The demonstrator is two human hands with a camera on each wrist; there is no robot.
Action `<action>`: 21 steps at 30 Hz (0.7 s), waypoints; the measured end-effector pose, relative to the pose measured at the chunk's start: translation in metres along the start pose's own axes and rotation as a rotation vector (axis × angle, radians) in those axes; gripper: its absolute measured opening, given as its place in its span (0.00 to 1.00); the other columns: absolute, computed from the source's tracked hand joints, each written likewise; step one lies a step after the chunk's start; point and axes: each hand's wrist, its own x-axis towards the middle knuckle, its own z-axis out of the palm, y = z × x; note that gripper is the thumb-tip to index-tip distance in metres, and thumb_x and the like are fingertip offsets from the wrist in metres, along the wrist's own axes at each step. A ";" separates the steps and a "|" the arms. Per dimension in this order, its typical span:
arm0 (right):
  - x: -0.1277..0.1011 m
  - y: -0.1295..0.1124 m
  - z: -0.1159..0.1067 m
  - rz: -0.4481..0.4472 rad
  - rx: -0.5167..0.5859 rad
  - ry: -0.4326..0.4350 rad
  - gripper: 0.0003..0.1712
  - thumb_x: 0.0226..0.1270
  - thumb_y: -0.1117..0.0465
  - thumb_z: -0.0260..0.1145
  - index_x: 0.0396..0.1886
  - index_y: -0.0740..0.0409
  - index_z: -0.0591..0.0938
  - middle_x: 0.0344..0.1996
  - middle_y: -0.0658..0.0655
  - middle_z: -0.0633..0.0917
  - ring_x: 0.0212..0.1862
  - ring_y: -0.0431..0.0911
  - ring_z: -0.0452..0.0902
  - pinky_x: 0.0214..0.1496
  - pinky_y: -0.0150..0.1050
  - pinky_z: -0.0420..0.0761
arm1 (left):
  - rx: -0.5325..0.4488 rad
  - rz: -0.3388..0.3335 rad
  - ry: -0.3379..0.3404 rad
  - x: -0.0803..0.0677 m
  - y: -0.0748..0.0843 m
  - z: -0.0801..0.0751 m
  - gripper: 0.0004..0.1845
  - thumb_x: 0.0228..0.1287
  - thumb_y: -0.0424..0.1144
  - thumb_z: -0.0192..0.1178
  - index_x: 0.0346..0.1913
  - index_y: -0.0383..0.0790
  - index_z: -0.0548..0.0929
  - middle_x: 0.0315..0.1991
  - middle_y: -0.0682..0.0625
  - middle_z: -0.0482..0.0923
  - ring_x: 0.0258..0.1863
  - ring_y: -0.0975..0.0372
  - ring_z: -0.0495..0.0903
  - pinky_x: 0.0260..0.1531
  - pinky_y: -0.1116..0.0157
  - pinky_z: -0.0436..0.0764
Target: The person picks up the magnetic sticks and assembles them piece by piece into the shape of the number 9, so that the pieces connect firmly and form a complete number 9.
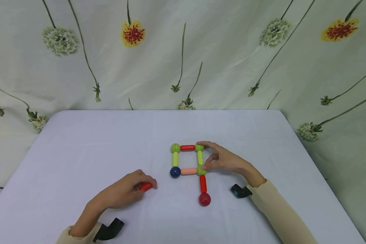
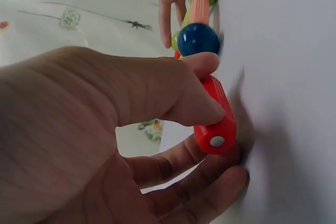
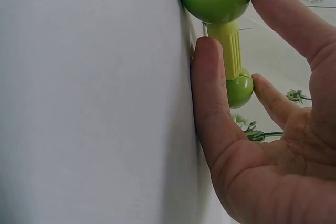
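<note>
My left hand (image 1: 125, 193) pinches a loose red rod (image 1: 145, 186) low on the counter (image 1: 79, 152), its long axis pointing right toward the blue ball (image 1: 175, 172). My right hand (image 1: 225, 161) pinches the square's right side, fingers on the green balls (image 1: 199, 147).

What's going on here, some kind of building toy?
A person sits at a table under a pale lilac cloth, working on a flat square of plastic rods and balls, with a red rod and red ball trailing from one corner. The right hand touches the square's right side, at its two green balls. The left hand pinches a loose short red plastic rod against the cloth, apart from the square.
</note>
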 end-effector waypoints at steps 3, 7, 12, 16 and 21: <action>0.000 0.000 0.000 0.012 -0.005 0.005 0.45 0.53 0.61 0.72 0.67 0.31 0.61 0.67 0.48 0.61 0.43 0.49 0.82 0.54 0.43 0.73 | -0.012 0.025 -0.006 0.001 0.004 0.005 0.21 0.60 0.27 0.54 0.47 0.59 0.80 0.40 0.55 0.72 0.39 0.66 0.70 0.38 0.72 0.73; 0.000 0.000 -0.001 0.026 -0.010 0.008 0.46 0.54 0.62 0.72 0.67 0.30 0.61 0.66 0.48 0.61 0.43 0.49 0.82 0.54 0.43 0.74 | -0.015 0.080 -0.003 0.005 0.008 0.012 0.20 0.62 0.28 0.54 0.48 0.59 0.79 0.43 0.58 0.73 0.41 0.67 0.71 0.40 0.72 0.74; 0.001 0.001 -0.001 0.029 -0.009 0.006 0.46 0.54 0.62 0.72 0.67 0.29 0.61 0.66 0.47 0.60 0.44 0.49 0.82 0.54 0.43 0.73 | -0.040 0.123 0.002 0.010 0.016 0.019 0.21 0.65 0.29 0.52 0.51 0.61 0.79 0.47 0.62 0.75 0.44 0.68 0.72 0.43 0.72 0.75; 0.003 0.003 -0.001 0.045 -0.023 0.018 0.46 0.52 0.60 0.73 0.66 0.27 0.62 0.67 0.46 0.60 0.44 0.48 0.82 0.54 0.44 0.74 | -0.077 0.144 -0.004 0.014 0.021 0.023 0.21 0.65 0.30 0.53 0.52 0.62 0.78 0.48 0.64 0.76 0.46 0.68 0.74 0.45 0.71 0.77; 0.004 0.004 -0.001 0.061 -0.026 0.026 0.46 0.51 0.58 0.74 0.66 0.26 0.62 0.67 0.47 0.60 0.43 0.48 0.82 0.55 0.44 0.74 | -0.133 0.148 0.019 0.023 0.025 0.032 0.19 0.64 0.31 0.56 0.50 0.61 0.78 0.47 0.65 0.77 0.45 0.70 0.75 0.48 0.70 0.78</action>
